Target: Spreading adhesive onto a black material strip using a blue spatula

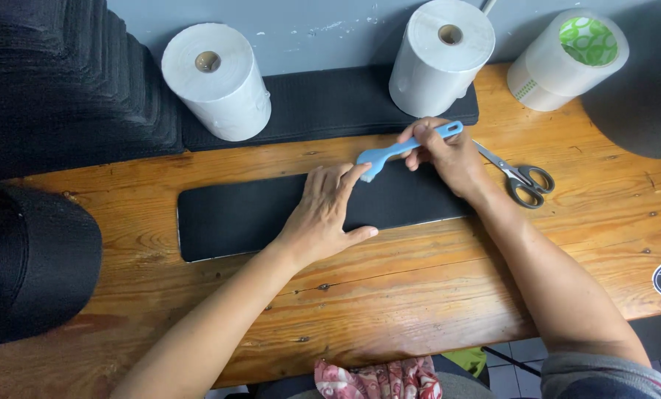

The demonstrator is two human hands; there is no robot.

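Note:
A long black flat strip [234, 218] with rounded ends lies across the middle of the wooden table [419, 288]. My left hand [323, 214] rests flat on it, fingers spread, holding nothing. My right hand [449, 155] grips the handle of a light blue brush [397, 151], whose head touches the strip's upper edge just beside my left fingertips.
Grey-handled scissors [519, 177] lie right of my right hand. Two white paper rolls [216, 81] [441, 55] and a white roll with a green core [567, 48] stand at the back. A black pad [330, 103], stacked black strips [57, 81] and black caps [27, 258] [641, 96] surround the work area.

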